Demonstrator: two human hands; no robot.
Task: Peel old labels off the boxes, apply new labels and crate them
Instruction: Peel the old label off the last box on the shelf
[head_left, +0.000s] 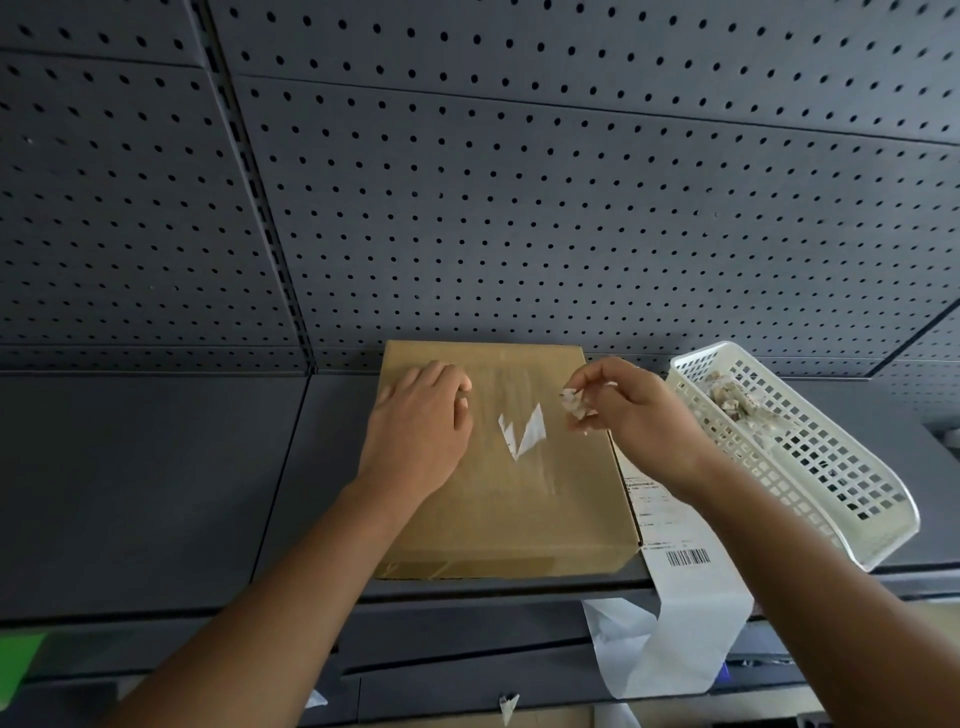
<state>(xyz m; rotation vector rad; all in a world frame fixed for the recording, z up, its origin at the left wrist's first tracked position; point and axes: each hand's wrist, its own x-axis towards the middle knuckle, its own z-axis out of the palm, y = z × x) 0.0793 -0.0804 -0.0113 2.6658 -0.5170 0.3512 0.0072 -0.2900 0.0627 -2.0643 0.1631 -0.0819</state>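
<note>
A flat brown cardboard box (519, 499) lies on the dark grey shelf. Two white torn remnants of the old label (524, 431) still stick to its top, near the middle. My left hand (415, 426) rests flat on the box's upper left part, fingers relaxed. My right hand (628, 410) hovers above the box's right edge and pinches a crumpled scrap of peeled label (574, 402) between thumb and fingertips. A strip of new white labels (685, 587) with a barcode lies beside the box on the right and hangs over the shelf's front edge.
A white perforated plastic basket (810, 467) stands to the right, tilted, with several label scraps inside. A dark pegboard wall (467, 182) rises behind the shelf (156, 493). A small paper scrap (508, 706) hangs below the shelf front.
</note>
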